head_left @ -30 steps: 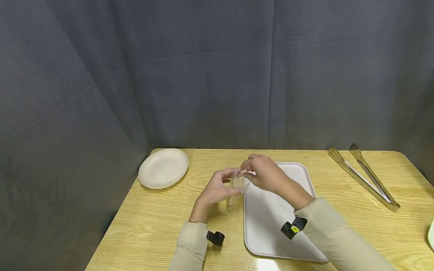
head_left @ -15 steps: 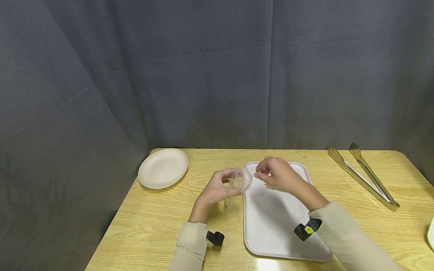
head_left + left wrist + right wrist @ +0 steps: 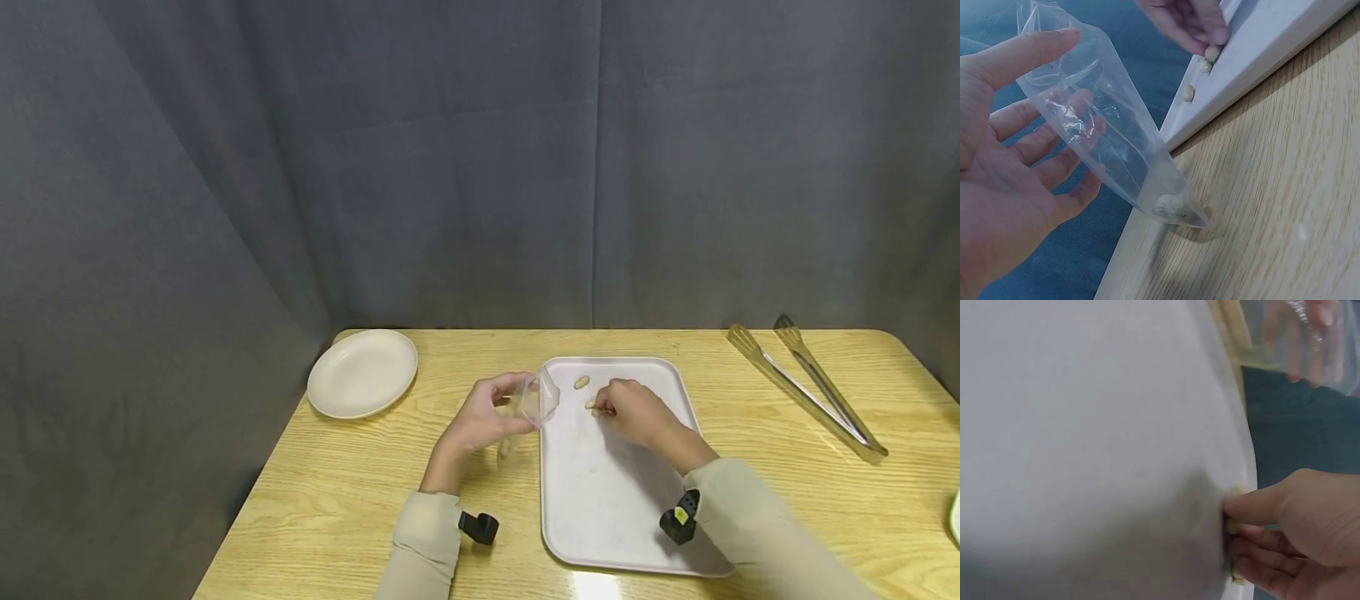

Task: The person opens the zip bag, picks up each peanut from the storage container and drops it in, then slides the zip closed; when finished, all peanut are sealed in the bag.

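Observation:
My left hand (image 3: 483,417) holds a clear plastic bag (image 3: 542,398) by its upper part, its mouth spread towards the tray. In the left wrist view the bag (image 3: 1116,131) hangs tilted, with pale peanuts (image 3: 1171,205) at its bottom corner; how many is hard to tell. My right hand (image 3: 636,412) is low over the far part of the white tray (image 3: 600,508) and pinches a peanut (image 3: 1233,526) between thumb and fingers. Another unshelled peanut (image 3: 582,382) lies on the tray near its far left corner. Part of the pinched peanut is hidden by the fingers.
A round white plate (image 3: 363,372) sits at the far left of the wooden table (image 3: 322,500). Metal tongs (image 3: 813,392) lie spread at the right. A pale green rim (image 3: 956,518) shows at the right edge. A dark curtain (image 3: 450,167) hangs behind the table.
The right hand has drawn away from the bag's mouth, moved right and come down onto the tray. Peanuts now show on the tray by its fingers. The left hand stays nearly in place.

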The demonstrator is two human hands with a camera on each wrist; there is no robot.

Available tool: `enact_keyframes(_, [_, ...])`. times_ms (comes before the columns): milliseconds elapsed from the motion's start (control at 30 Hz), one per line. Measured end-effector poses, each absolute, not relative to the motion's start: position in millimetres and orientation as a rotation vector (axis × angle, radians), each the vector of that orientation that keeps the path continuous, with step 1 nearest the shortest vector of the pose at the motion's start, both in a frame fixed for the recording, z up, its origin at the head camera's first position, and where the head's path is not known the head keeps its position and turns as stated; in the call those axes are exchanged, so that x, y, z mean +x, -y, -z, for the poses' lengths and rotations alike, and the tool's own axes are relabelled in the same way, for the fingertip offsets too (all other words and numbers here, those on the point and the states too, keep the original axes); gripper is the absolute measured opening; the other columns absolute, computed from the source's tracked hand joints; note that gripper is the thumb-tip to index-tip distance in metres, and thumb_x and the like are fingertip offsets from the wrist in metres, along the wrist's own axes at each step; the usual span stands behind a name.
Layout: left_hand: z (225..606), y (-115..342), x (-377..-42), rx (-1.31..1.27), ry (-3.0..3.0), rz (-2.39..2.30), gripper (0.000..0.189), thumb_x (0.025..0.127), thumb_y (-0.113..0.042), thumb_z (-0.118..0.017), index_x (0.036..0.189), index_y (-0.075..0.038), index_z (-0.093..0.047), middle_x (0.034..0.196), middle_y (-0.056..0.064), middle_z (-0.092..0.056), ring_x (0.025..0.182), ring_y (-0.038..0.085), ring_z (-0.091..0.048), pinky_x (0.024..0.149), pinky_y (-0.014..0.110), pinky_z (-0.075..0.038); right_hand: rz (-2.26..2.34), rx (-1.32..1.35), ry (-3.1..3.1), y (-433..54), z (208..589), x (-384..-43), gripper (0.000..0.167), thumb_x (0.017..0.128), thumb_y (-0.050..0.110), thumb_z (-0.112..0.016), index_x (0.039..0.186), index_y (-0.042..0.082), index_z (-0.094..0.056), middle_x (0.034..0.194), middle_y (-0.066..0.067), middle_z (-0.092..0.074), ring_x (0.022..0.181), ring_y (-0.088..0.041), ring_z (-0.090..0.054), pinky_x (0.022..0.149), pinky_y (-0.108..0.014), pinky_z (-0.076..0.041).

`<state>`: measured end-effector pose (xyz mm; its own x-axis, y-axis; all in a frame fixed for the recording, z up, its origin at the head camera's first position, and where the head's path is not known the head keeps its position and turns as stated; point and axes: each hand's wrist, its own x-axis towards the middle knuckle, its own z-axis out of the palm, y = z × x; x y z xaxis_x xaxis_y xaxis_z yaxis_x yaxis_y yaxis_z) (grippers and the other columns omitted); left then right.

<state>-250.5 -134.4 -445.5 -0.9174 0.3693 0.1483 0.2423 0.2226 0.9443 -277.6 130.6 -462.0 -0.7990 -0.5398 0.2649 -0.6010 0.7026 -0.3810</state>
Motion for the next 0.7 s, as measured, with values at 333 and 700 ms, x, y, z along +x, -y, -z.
enact_keyframes(333, [443.5,133.5,-249.3,0.59,-2.345,-1.819,0.064,0.075,-0.002,-0.081,0.136,-0.003,-0.059,0.131,0.021,-0.061,0.119,0.04,-0.053,0.103,0.058,-0.039,-0.708,0.904,2.742,-132.4,470.6,-279.8,0.019,0.078,-0.009,-0.073,0.071,0.008,-0.068,0.064,0.001,-0.049,0.062,-0.011,-0.041,0.056,-0.028,-0.037])
enact_keyframes(700, [443.5,134.9,-248.4,0.574,-2.332,-1.829,0.066,0.076,-0.002,-0.08,0.137,-0.003,-0.057,0.132,0.021,-0.06,0.12,0.039,-0.053,0.102,0.059,-0.04,-0.743,1.04,2.667,-121.4,428.7,-274.6,0.03,0.077,-0.016,-0.067,0.062,0.008,-0.055,0.06,0.005,-0.042,0.059,-0.009,-0.037,0.054,-0.026,-0.032])
